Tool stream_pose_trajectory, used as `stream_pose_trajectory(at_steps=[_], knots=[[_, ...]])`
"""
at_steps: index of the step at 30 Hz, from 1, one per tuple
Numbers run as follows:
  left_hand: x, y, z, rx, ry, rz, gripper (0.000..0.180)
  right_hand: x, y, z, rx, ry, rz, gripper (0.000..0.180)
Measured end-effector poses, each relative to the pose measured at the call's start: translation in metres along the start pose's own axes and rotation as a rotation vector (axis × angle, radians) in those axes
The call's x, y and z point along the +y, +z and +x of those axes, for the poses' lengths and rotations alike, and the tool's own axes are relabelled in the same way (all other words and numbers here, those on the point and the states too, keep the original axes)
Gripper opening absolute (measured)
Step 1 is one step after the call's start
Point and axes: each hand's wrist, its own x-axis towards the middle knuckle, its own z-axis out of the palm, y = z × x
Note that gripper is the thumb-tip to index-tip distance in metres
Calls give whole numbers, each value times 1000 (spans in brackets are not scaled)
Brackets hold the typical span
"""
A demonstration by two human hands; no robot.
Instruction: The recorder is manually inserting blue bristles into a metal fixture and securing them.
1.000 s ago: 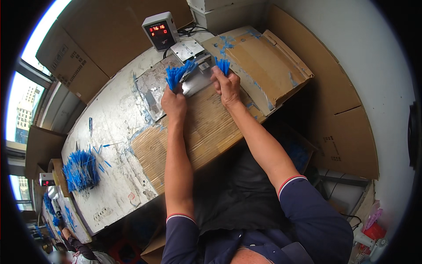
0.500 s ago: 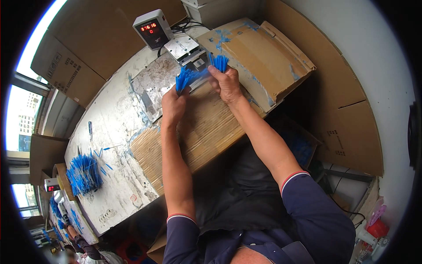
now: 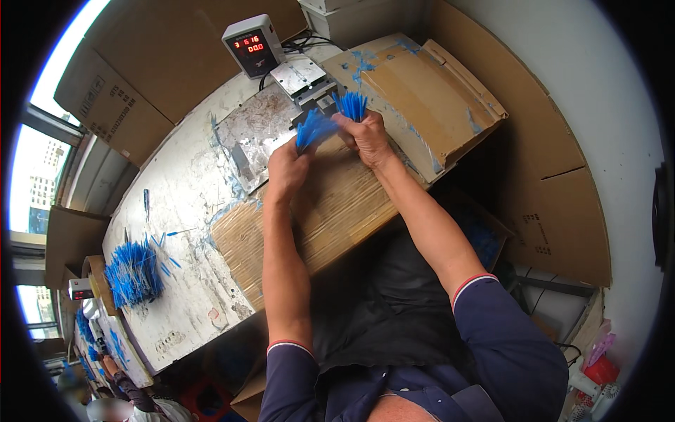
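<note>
Two hands are at work above the table [image 3: 193, 285], each clamped on one bundle of slender blue strips. The left hand [image 3: 287, 172] closes around the lower end of the left bundle [image 3: 314, 132]; this bundle fans out, slants toward the right hand and is blurred. The right hand [image 3: 367, 137] grips the right bundle [image 3: 351, 105], whose tips stand nearly upright. The hands are apart; whether the left bundle touches the right hand cannot be told.

One larger blue bundle [image 3: 133, 274] lies at the left of the table, bristly in texture, with several loose strips [image 3: 174, 263] beside it. One thin pen-like tool [image 3: 146, 202] lies just beyond.

Beyond the hands are one flat, stained metal plate [image 3: 256, 130] and one block-shaped metal fixture [image 3: 299, 76] with a smooth rectangular top. One boxy white display unit [image 3: 253, 48] with a dark face and red digits stands behind the fixture. One ribbed, tape-covered cardboard sheet [image 3: 330, 218] lies below the hands. One taped brown cardboard piece [image 3: 429, 98] lies to the right.
</note>
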Motion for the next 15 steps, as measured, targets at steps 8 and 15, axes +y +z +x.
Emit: stream_pose_trajectory(at_steps=[8,15], knots=[[-11,13,5,268,149,-180,20,-8,6,-8,-33,54,73,11],[-12,18,12,471,102,-431,16,-2,8,-8,-182,112,-184,23]])
